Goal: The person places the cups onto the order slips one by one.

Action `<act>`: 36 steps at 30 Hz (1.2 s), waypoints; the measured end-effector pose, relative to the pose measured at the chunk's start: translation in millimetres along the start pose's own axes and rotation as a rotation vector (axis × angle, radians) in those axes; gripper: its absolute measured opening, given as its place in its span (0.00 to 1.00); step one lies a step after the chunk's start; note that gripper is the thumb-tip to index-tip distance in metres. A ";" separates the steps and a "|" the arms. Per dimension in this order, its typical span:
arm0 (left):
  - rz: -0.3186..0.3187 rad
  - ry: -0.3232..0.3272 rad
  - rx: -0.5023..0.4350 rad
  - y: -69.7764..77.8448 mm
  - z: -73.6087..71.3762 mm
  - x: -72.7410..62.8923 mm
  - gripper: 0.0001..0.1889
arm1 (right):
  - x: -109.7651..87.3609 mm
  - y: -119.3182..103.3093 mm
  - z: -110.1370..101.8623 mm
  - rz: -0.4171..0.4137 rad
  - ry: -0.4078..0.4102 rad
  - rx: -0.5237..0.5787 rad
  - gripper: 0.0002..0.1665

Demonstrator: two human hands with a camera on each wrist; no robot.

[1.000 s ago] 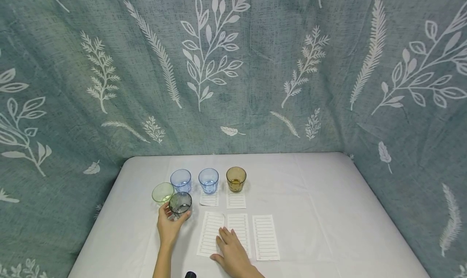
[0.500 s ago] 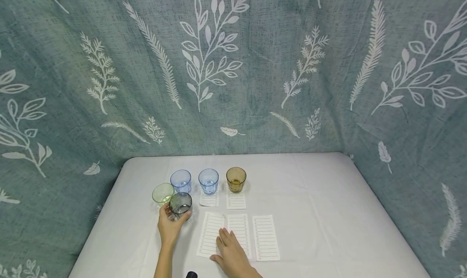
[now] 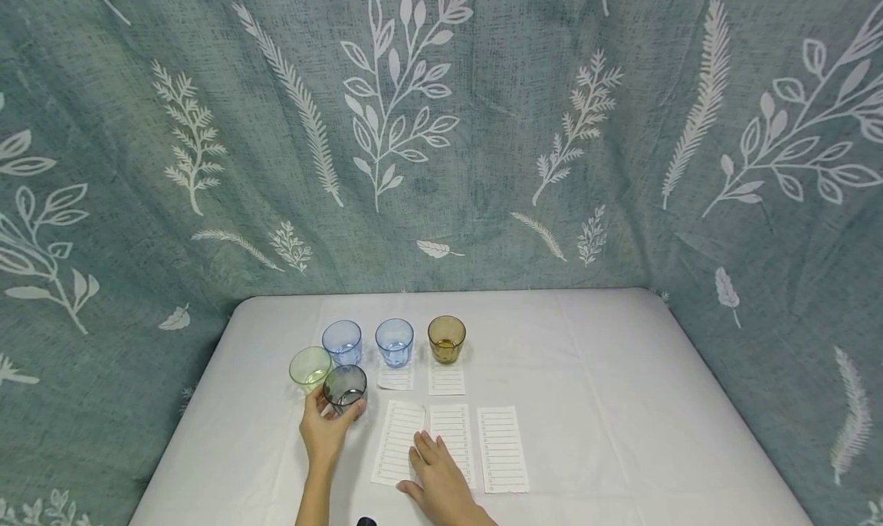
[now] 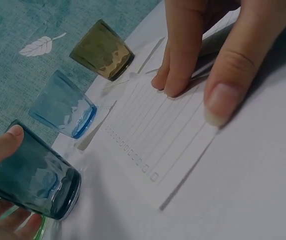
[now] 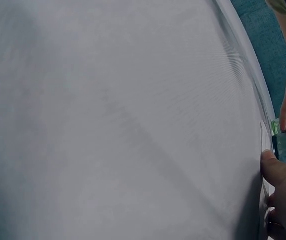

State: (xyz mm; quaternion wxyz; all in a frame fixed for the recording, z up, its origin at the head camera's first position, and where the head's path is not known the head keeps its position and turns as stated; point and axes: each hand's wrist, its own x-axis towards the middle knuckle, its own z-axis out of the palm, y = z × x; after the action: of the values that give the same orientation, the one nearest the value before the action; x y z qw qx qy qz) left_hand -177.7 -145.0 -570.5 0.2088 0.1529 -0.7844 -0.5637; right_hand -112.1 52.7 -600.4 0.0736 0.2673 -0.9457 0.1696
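At the left half of the white-covered table (image 3: 593, 403), I saw the smoky grey glass tumbler (image 3: 345, 386), held by the left hand (image 3: 322, 436), the thumb on one side and the fingers curled around the other. Whether its base touched the cloth, I could not tell. The right hand (image 3: 443, 484) was gripping nothing; its fingers lay rather straight, and in the left wrist view its fingertips and thumb touched the left ruled sheet (image 3: 396, 438). To the right of this one lay a middle sheet (image 3: 451, 428), partly covered by the hand, and a right sheet (image 3: 503, 449). Just beside the grey tumbler stood a green tumbler (image 3: 308, 363). Behind, in one row, stood two blue tumblers (image 3: 395, 342) and an amber tumbler (image 3: 447, 336). Farther back hung a teal, leaf-patterned cloth (image 3: 483, 254).
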 end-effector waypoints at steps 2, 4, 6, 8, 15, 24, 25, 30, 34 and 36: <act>0.004 -0.002 -0.004 0.3 -0.6 -1.3 0.39 | -0.5 0.7 1.4 -0.007 0.012 -0.002 0.35; 0.011 -0.003 -0.010 1.0 -1.3 -2.3 0.39 | -0.8 1.4 2.6 -0.013 0.020 0.001 0.35; 0.017 -0.001 -0.016 2.5 -2.4 -3.1 0.39 | -0.9 1.9 3.6 -0.017 0.024 0.002 0.35; 0.025 0.003 -0.024 4.9 -3.2 -3.9 0.39 | -0.8 2.1 4.0 -0.019 0.024 0.005 0.35; 0.086 -0.042 -0.100 20.3 -3.3 -11.0 0.38 | -1.4 3.7 4.5 -0.025 0.038 0.012 0.35; 0.127 -0.157 -0.154 63.9 1.0 -29.8 0.36 | -1.2 5.6 5.4 0.002 0.032 0.025 0.35; 0.126 -0.168 -0.151 65.6 2.2 -31.6 0.35 | -1.2 5.5 5.1 0.006 0.031 0.026 0.35; 0.114 -0.212 -0.151 64.9 8.7 -38.8 0.35 | -1.1 5.5 5.4 0.013 0.027 0.030 0.35; 0.109 -0.238 -0.159 60.5 12.6 -43.2 0.36 | -1.2 4.9 5.1 0.022 0.019 0.038 0.35; 0.104 -0.250 -0.163 59.5 14.1 -45.4 0.36 | -1.2 4.3 4.4 0.028 0.012 0.044 0.35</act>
State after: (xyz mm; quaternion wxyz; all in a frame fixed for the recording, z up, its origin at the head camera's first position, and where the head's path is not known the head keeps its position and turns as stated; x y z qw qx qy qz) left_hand -145.7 -93.0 -525.1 0.1503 0.0234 -0.7628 -0.6285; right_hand -113.6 55.2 -605.9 0.0708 0.2546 -0.9450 0.1929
